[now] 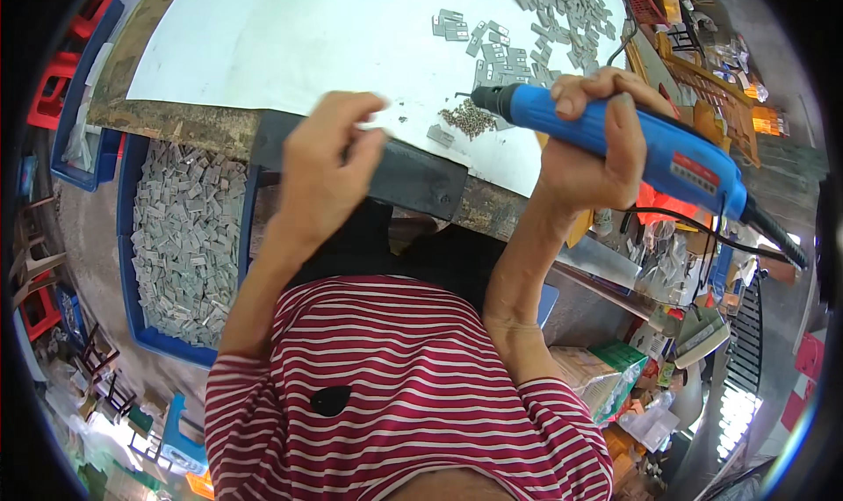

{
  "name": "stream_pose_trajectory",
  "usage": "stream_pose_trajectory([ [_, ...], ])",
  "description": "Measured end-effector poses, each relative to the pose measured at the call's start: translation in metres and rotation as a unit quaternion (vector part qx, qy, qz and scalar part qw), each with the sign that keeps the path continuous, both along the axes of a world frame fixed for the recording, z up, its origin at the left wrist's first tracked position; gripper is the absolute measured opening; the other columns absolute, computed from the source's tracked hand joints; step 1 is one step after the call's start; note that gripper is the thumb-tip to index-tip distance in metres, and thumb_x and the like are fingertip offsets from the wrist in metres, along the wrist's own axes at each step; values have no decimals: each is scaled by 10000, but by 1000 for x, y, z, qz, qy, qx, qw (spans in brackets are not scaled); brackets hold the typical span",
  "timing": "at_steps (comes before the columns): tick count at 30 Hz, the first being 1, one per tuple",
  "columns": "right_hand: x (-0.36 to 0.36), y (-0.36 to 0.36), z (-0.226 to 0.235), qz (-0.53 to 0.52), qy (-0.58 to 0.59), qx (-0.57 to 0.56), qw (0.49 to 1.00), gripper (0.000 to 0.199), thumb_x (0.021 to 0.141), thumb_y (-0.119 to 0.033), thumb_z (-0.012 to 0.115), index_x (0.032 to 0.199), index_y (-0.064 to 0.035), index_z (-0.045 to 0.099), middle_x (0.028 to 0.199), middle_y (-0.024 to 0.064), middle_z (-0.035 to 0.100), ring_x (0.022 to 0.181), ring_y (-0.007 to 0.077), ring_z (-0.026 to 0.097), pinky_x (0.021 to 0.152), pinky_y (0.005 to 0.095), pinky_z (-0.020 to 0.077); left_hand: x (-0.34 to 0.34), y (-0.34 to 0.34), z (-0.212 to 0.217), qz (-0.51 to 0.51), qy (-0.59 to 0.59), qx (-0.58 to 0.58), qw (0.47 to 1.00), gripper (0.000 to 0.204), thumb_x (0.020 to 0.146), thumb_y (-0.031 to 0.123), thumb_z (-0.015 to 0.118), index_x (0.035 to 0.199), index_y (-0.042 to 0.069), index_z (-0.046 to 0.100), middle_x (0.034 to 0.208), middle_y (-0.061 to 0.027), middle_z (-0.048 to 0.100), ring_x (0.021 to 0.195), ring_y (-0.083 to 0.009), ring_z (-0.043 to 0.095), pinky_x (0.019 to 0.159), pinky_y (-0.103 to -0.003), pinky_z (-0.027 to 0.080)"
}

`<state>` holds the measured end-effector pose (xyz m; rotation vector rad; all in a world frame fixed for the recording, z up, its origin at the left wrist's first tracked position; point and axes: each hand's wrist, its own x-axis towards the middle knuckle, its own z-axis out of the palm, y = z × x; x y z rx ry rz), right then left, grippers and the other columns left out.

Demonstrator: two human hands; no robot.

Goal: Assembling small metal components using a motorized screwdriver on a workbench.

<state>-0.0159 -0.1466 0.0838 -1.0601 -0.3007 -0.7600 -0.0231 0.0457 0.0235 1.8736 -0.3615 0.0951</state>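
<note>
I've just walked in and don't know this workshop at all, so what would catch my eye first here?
Most likely the blue electric screwdriver, gripped in the right hand above the white tabletop, its tip near a small heap of screws. The left hand pinches something small at the table's near edge. Grey metal pieces lie scattered at the far side, and a blue crate on the left holds many more.

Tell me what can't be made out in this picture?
- Head view: whatever the left hand pinches, hidden by its fingers.
- Tip of the blue power screwdriver in the right hand: too small.
- Small grey parts on the white table: too small.
</note>
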Motion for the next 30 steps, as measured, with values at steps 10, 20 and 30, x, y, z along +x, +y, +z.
stream_pose_trajectory([
  [10, -18, -5, 1, 38, -56, -9, 998, 262, 736, 1, 494, 992, 51, 488, 803, 193, 523, 546, 233, 525, 560, 380, 461, 11, -62, -23, -25, -23, -30, 999, 218, 701, 78, 660, 878, 1, 558, 828, -127, 571, 657, -229, 540, 586, -308, 449],
  [20, -18, -2, -1, 31, -45, -1, 999, 259, 731, 15, 504, 985, 63, 496, 782, 211, 540, 534, 232, 523, 553, 364, 465, 12, -65, -25, -11, -13, -58, 998, 135, 727, 58, 633, 817, -10, 559, 768, -123, 571, 609, -210, 549, 552, -296, 467],
  [30, -18, 0, 0, 38, -29, 12, 999, 267, 718, 22, 516, 982, 57, 501, 776, 211, 538, 530, 228, 515, 547, 353, 458, 12, -62, -27, -23, -16, -58, 998, 106, 749, 46, 616, 819, -11, 560, 773, -117, 575, 611, -200, 569, 562, -285, 478],
])
